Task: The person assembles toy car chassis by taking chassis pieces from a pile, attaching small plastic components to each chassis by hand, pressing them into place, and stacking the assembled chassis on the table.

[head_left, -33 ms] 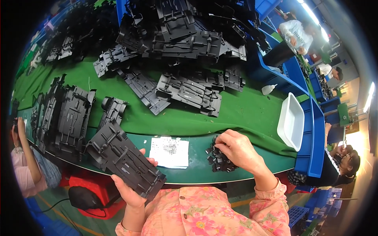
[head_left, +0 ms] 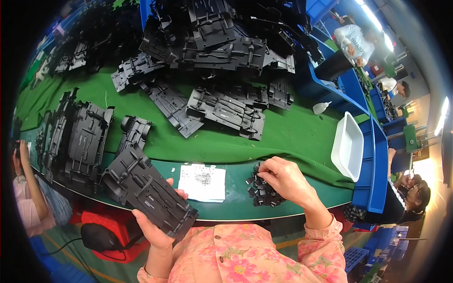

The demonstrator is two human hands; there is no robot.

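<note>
Gripping a black molded plate [head_left: 150,192] over the near edge of the green table [head_left: 237,207], the left hand [head_left: 153,232] is partly hidden beneath it. The right hand [head_left: 287,181], fingers bunched, covers some small black parts [head_left: 263,195]; whether it pinches one, I cannot tell.

A green table [head_left: 238,210] crosses the middle. On it lies a green cloth [head_left: 292,134] (a bit wrinkly), with big black parts [head_left: 226,112] up top and a white tub [head_left: 349,147] at right. White paper [head_left: 203,184] and little black bits [head_left: 265,195] lie lower down.
</note>
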